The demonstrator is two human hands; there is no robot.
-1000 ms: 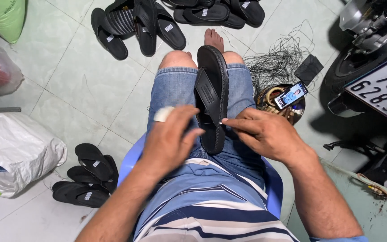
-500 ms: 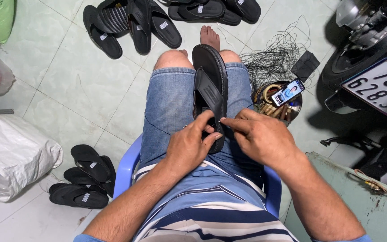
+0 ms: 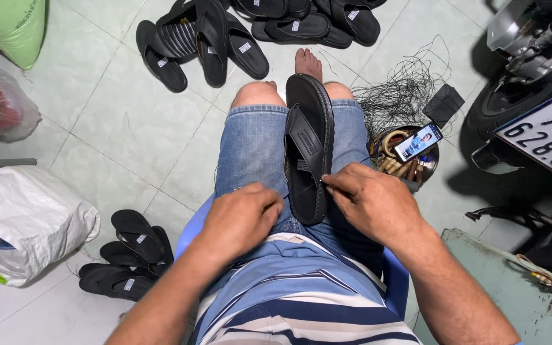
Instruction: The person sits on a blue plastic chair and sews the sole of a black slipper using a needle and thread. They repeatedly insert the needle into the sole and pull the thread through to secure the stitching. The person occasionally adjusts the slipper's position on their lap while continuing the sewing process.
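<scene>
One black sandal (image 3: 310, 147) on lap, right hand (image 3: 368, 201) pinching its edge, left hand (image 3: 241, 217) fisted.

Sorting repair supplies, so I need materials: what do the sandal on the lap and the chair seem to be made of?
The black sandal looks like matte leather or a synthetic imitation: smooth strap, stitched edge along the sole; which one cannot be told. The blue chair looks like moulded plastic, with a smooth, slightly glossy rim.
</scene>
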